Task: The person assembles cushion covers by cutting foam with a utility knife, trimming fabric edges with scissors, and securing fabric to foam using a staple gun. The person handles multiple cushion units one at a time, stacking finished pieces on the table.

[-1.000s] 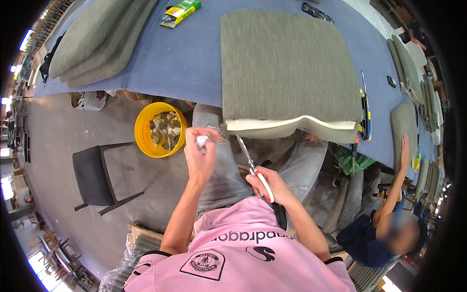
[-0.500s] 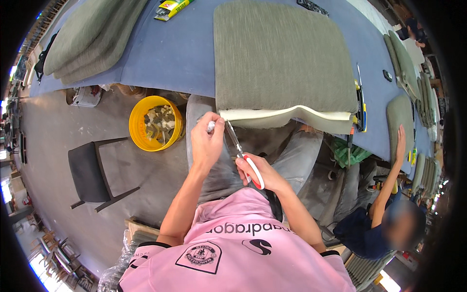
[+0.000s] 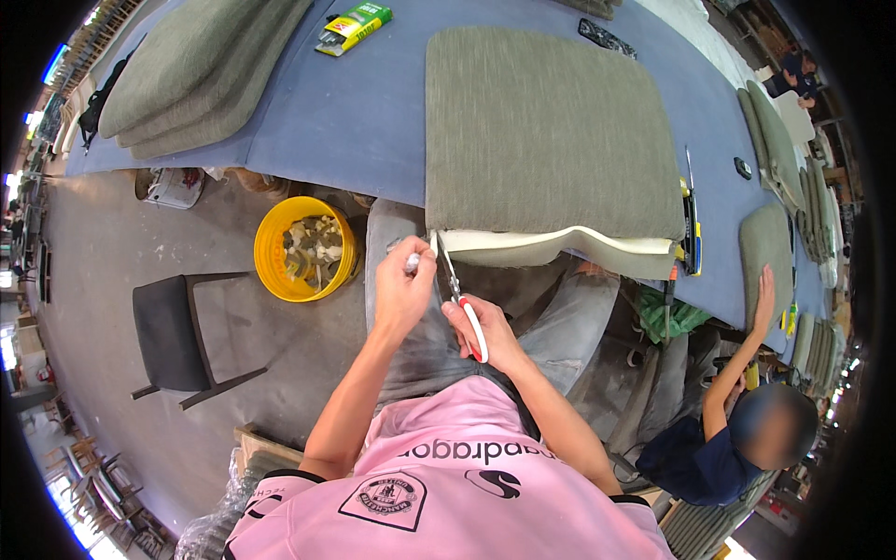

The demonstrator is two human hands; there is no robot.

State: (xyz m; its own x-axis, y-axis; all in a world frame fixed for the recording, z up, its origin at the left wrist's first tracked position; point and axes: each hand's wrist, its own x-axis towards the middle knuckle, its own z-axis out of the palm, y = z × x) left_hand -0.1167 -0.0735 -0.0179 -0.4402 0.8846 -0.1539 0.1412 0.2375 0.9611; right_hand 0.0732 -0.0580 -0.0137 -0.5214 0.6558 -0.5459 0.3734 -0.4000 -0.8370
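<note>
A grey-green upholstered cushion (image 3: 555, 135) lies on the blue table covering, its near edge overhanging the table. Along that edge runs a white strip of padding or lining (image 3: 504, 240), with a loose fabric flap beneath it. At the strip's left end, my left hand (image 3: 401, 294) is closed, its fingertips at the edge. A small whitish piece (image 3: 412, 263) shows in its fingers. My right hand (image 3: 493, 334) grips scissors (image 3: 474, 327) with red and white handles. Their blades point up to the strip's left corner, beside my left fingertips; whether they touch it is hard to tell.
Below the table, a yellow bucket (image 3: 271, 250) holds scraps. A dark chair (image 3: 173, 331) stands at left. Stacked cushions (image 3: 201, 79) lie far left, near a green-yellow packet (image 3: 353, 30). Long tools (image 3: 691, 224) lie right of the cushion. A co-worker (image 3: 714, 439) reaches toward another cushion (image 3: 765, 243).
The whole view has shifted, so table and cushion sit slightly lower. The scissors are turned more upright, and their handles look closer together. Both hands stay at the cushion's left corner.
</note>
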